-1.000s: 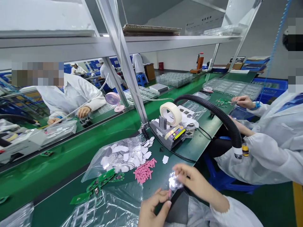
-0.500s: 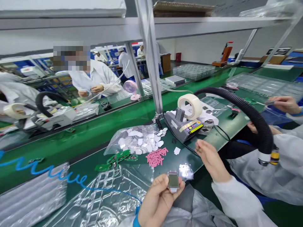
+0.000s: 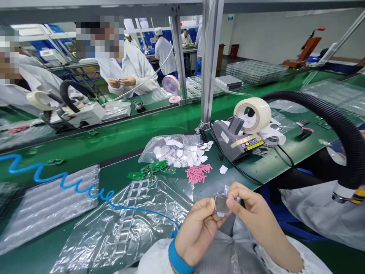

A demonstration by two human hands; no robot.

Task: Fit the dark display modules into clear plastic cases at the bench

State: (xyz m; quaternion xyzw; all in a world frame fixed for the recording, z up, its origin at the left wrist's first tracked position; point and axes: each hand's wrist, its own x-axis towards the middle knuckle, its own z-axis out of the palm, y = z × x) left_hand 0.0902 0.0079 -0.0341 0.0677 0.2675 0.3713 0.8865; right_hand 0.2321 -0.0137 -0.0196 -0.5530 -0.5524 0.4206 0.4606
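A small square display screen with a grey face and a pale tab below is held in front of me. My left hand grips its left edge between thumb and fingers; a blue wrist strap circles that wrist. My right hand is closed, its thumb and forefinger pinched at the screen's upper right edge, covering that corner. Beyond the hands lie a heap of pink strips, a single white square piece and a clear bag of white pieces.
A grey tape dispenser carries a wide tape roll. A black flexible hose arches over the right side. Green circuit boards lie near clear plastic sheeting, crossed by a blue coiled cord. A metal post rises behind.
My right hand has come down and left from beside the tape dispenser to the screen. My left hand still holds the screen. The camera view has shifted.
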